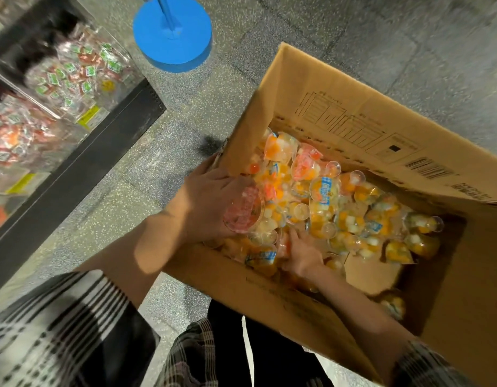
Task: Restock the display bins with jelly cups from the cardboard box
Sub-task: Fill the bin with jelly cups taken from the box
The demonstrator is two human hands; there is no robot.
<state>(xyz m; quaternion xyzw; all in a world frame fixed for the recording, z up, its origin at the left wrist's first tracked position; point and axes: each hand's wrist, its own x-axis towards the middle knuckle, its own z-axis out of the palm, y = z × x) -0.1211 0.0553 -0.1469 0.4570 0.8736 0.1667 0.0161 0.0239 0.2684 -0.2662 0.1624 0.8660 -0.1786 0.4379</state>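
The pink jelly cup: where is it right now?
In the head view, the pink jelly cup sits in the left hand, over the near-left corner of the cardboard box, just above the right hand.

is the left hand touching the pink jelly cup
Touching. The head view shows the left hand gripping the pink jelly cup above the cardboard box's edge.

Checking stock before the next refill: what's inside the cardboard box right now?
The cardboard box holds a loose pile of jelly cups, mostly orange. Bare cardboard floor shows at the near side. The right hand reaches among them; the left hand holds a pink cup. Cups beneath the hands are hidden.
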